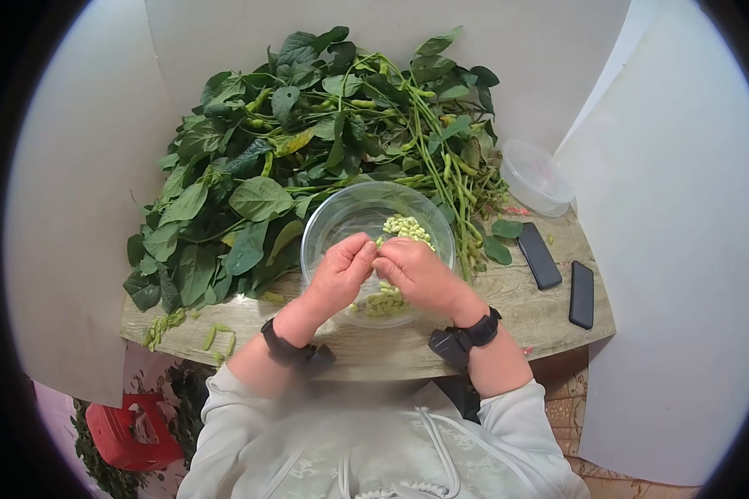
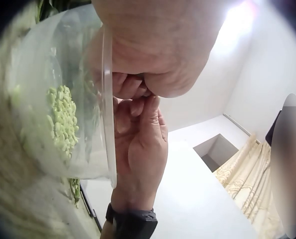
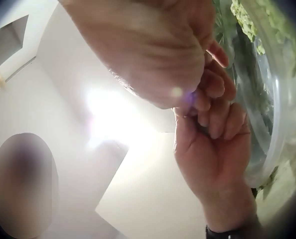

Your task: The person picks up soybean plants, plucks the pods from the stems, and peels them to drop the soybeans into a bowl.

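Over a clear plastic bowl (image 1: 310, 229), my left hand (image 1: 341, 270) and right hand (image 1: 420, 273) meet with bent fingers and thumbs. A small green soybean pod (image 1: 379, 242) shows at their fingertips, pinched between the two hands and mostly covered by them. Shelled pale green beans (image 1: 406, 226) lie in the bowl, in one heap beyond the right hand and more near the front wall. In the left wrist view, the bean heap (image 2: 63, 122) shows through the bowl's wall, and the fingertips touch beside the rim.
A large pile of leafy soybean plants (image 1: 258, 195) covers the table's back and left. Loose pods (image 1: 220, 339) lie at the front left edge. On the right are a clear plastic tub (image 1: 534, 179) and two black phones (image 1: 539, 255). A red stool (image 1: 133, 437) stands below left.
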Available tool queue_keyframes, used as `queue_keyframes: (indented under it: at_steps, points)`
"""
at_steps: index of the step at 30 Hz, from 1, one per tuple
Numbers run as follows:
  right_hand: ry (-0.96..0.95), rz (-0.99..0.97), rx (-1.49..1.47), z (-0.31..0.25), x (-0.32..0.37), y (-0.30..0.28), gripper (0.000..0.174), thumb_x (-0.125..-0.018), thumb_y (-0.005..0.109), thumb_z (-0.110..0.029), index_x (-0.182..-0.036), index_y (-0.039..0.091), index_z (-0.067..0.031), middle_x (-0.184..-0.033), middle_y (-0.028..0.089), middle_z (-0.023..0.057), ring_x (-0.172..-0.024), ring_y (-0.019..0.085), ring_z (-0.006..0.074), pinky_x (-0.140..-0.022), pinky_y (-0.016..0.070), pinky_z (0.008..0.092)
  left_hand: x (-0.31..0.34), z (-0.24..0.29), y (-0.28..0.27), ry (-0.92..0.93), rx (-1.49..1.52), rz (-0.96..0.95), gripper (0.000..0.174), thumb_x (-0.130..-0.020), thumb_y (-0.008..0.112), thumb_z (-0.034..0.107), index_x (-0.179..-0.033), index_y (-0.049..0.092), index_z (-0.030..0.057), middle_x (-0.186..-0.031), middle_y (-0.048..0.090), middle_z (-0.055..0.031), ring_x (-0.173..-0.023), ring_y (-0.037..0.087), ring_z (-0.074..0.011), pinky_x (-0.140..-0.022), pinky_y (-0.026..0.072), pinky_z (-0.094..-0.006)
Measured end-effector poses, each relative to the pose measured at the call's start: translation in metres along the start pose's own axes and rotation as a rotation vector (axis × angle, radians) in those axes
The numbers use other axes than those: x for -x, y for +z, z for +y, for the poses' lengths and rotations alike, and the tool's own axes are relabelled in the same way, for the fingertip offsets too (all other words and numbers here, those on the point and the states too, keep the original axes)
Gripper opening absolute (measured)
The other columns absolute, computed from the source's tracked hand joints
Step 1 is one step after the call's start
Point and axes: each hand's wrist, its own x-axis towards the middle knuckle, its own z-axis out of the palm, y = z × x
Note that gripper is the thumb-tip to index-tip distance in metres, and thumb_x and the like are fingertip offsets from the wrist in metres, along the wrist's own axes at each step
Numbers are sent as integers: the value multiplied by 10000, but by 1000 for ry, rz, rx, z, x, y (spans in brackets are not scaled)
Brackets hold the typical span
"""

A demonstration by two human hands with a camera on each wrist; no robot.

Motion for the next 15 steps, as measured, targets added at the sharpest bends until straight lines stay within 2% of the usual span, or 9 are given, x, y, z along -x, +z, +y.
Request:
queue_keyframes:
  at_steps: [1, 3, 4, 6, 9, 13, 15]
  points:
    - [1, 0, 1, -2, 0, -2, 175, -929, 575, -124, -794, 594, -14, -710, 605, 135, -687, 587, 314, -696, 468, 402, 0, 1, 0, 0, 1, -1, 275, -1031, 483, 206, -803, 525, 60, -667, 454, 44, -613, 391, -41, -532, 335, -231]
    - [241, -96, -275, -4, 1, -3, 249, -983, 527, -171, -810, 596, -6, -724, 620, 114, -626, 583, 220, -602, 461, 336, 1, 4, 2, 40, -5, -18, 270, -1034, 474, 195, -812, 529, 52, -680, 479, 37, -618, 408, -50, -545, 348, -232]
    - [242, -97, -275, -3, 2, -3, 249, -983, 527, -171, -810, 596, -6, -724, 620, 114, -626, 583, 220, -602, 461, 336, 2, 5, 2, 40, -4, -17, 270, -1034, 474, 195, -812, 529, 52, -680, 479, 37, -618, 408, -50, -545, 348, -232]
    - [282, -97, -407, 1, 3, -2, 297, -1011, 502, -201, -816, 593, 4, -709, 613, 76, -595, 558, 131, -560, 448, 282, 2, 6, 3, 120, -75, -18, 256, -1036, 465, 189, -836, 529, 42, -691, 505, 22, -626, 429, -62, -563, 373, -239]
    - [289, -19, -561, 6, 4, 3, 314, -1020, 491, -210, -813, 588, 5, -690, 596, 51, -601, 548, 109, -566, 456, 270, 4, 11, 10, 155, -49, -7, 242, -1037, 460, 184, -857, 525, 36, -692, 520, 8, -631, 444, -72, -578, 392, -247]
    - [285, -23, -542, 5, 3, 3, 306, -1018, 499, -204, -816, 588, 9, -700, 610, 43, -605, 549, 105, -567, 467, 271, 2, -3, 6, 119, -108, 15, 238, -1036, 464, 194, -864, 518, 37, -679, 506, 6, -630, 440, -71, -579, 396, -247]
    - [285, 17, -420, 0, 2, 5, 275, -996, 537, -186, -816, 581, 17, -708, 614, 80, -605, 560, 126, -561, 459, 296, 1, -6, 1, 66, -165, 77, 249, -1034, 472, 208, -855, 512, 39, -672, 492, 11, -620, 428, -65, -567, 383, -241]
